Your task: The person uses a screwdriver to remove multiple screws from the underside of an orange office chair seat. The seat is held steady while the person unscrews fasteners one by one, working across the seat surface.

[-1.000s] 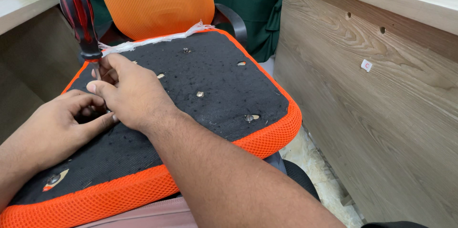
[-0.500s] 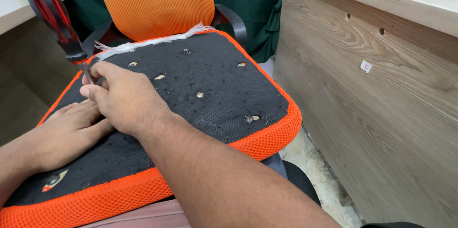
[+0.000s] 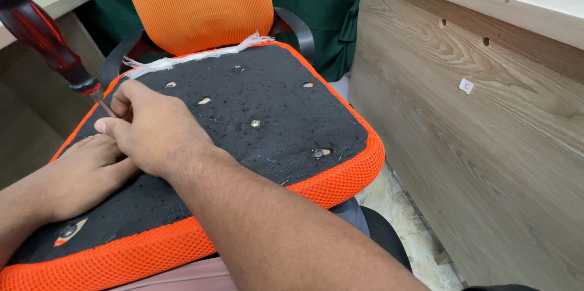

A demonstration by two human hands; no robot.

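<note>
While it lies on the person's lap, the black fabric underside of an orange mesh seat cushion (image 3: 274, 114) carries both hands near its left edge. Nearest, the left hand (image 3: 79, 175) rests flat on the fabric, fingers tucked under the right hand (image 3: 152, 129), whose fingertips pinch the metal shank of a red-and-black-handled screwdriver (image 3: 45, 38) slanting up and left off the cushion. Beyond the hands, small metal screws (image 3: 255, 123) dot the fabric. Farther back stands an orange mesh chair back (image 3: 198, 2); right of the cushion, a wooden desk panel (image 3: 486, 145).
</note>
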